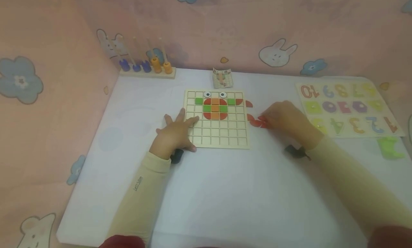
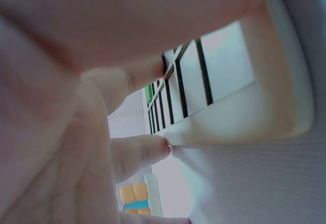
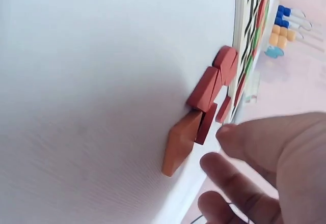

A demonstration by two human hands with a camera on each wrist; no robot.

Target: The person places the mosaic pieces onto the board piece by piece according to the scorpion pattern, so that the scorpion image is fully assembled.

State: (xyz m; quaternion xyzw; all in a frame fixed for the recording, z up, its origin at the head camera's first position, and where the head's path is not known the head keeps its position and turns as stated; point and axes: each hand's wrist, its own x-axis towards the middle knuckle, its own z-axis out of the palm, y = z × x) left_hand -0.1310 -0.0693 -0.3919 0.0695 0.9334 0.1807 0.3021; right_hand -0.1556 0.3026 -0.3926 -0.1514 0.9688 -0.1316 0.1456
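A wooden grid board [image 1: 222, 142] carries red, green and orange tiles [image 1: 215, 108] in a rounded figure with two eye discs [image 1: 207, 94] at its top. My left hand [image 1: 173, 133] rests with spread fingers along the board's left edge; the left wrist view shows fingertips touching the board's rim [image 2: 224, 117]. Right of the board lie several red quarter-round pieces [image 1: 255, 123]. Over them hovers my right hand [image 1: 286, 121]. In the right wrist view its thumb and fingers stand apart, nothing between them, close to the red blocks [image 3: 206, 89] and an orange-brown one [image 3: 181, 140].
A small picture card [image 1: 222, 79] lies behind the board. At the back left stands a peg rack [image 1: 148, 75] with blue and orange beads. A number puzzle board [image 1: 349, 108] fills the right side, with a light green piece [image 1: 390, 148] in front of it.
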